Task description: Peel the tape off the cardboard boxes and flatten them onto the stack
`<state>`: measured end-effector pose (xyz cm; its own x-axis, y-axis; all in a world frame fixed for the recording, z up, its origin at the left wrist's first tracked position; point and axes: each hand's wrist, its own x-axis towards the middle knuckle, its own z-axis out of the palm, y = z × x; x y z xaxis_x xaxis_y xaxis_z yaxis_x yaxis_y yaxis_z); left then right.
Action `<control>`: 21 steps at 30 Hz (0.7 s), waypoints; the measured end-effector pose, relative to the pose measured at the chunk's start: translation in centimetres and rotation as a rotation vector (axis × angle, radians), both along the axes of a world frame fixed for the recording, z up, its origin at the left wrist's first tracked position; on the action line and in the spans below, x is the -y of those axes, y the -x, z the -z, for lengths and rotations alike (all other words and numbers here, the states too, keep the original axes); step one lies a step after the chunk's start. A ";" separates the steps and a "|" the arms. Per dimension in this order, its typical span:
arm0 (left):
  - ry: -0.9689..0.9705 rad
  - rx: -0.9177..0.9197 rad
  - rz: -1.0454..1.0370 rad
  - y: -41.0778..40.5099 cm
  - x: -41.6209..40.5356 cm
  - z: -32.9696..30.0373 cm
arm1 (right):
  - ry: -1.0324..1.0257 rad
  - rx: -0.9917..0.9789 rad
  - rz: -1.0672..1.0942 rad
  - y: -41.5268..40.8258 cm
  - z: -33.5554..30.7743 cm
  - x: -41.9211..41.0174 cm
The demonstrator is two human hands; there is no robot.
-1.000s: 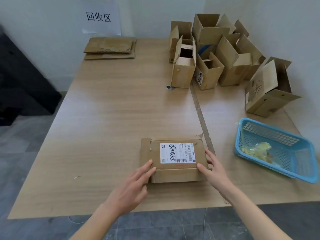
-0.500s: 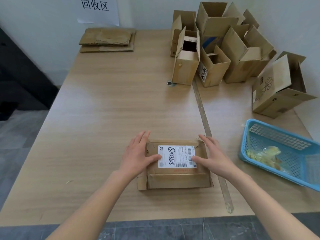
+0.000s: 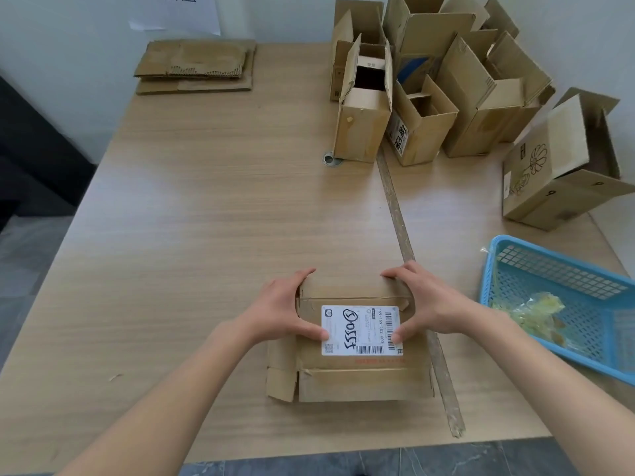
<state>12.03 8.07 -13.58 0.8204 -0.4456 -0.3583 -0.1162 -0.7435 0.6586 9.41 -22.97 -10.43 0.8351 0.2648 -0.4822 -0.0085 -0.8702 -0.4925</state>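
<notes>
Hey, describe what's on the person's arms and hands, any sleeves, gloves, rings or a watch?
Both forearms are bare as far as the frame shows, with no sleeve in view. The left hand and right hand wear no gloves, and no ring, watch or bracelet shows on the fingers or wrists. The nails look short and unpainted.

Work area: wood-grain table (image 3: 206,207) set against a pale wall (image 3: 68,46).
A paper sign (image 3: 175,12) hangs on that wall behind the table; grey tiled floor (image 3: 31,262) lies left of it.
</notes>
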 end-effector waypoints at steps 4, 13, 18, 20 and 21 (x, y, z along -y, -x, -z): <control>0.000 0.152 -0.007 0.9 -0.8 0.7 | 0.092 0.196 -0.017 1.3 0.2 -0.2; -0.284 0.386 -0.052 4.8 -1.2 4.1 | 0.189 0.273 -0.013 5.4 4.2 -0.7; -0.292 0.526 0.126 7.7 -1.2 6.2 | 0.264 0.302 -0.011 8.6 7.3 -4.4; -0.332 0.528 0.133 8.7 -0.8 6.9 | 0.277 0.377 0.049 9.5 8.5 -5.5; -0.359 0.533 0.118 8.9 -0.6 7.1 | 0.286 0.418 0.074 9.6 8.9 -5.8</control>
<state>3.11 8.64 -20.65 0.8795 -0.4722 -0.0594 -0.4528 -0.8686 0.2012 -0.19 -17.21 -19.35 0.9837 0.1036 -0.1472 0.0715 -0.9753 -0.2089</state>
